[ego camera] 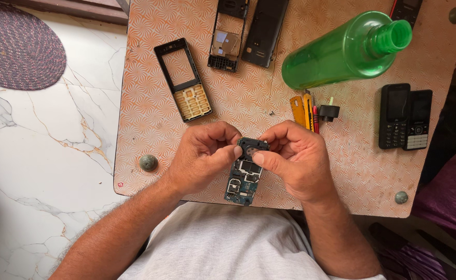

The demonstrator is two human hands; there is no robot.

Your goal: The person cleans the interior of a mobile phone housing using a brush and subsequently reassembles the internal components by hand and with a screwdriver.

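Circuit board (243,179) at lower centre looked light, stiff, fragile; your left hand (203,155) and right hand (295,158) pinched its top edges.

white T-shirt (222,243), bare hairy forearms

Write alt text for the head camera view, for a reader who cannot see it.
Two bare hands, the left hand and right hand, hold a blue phone circuit board upright over a patterned table. On the table lie a black keypad frame, other phone housings, a green plastic bottle on its side, small tools and two black phones.
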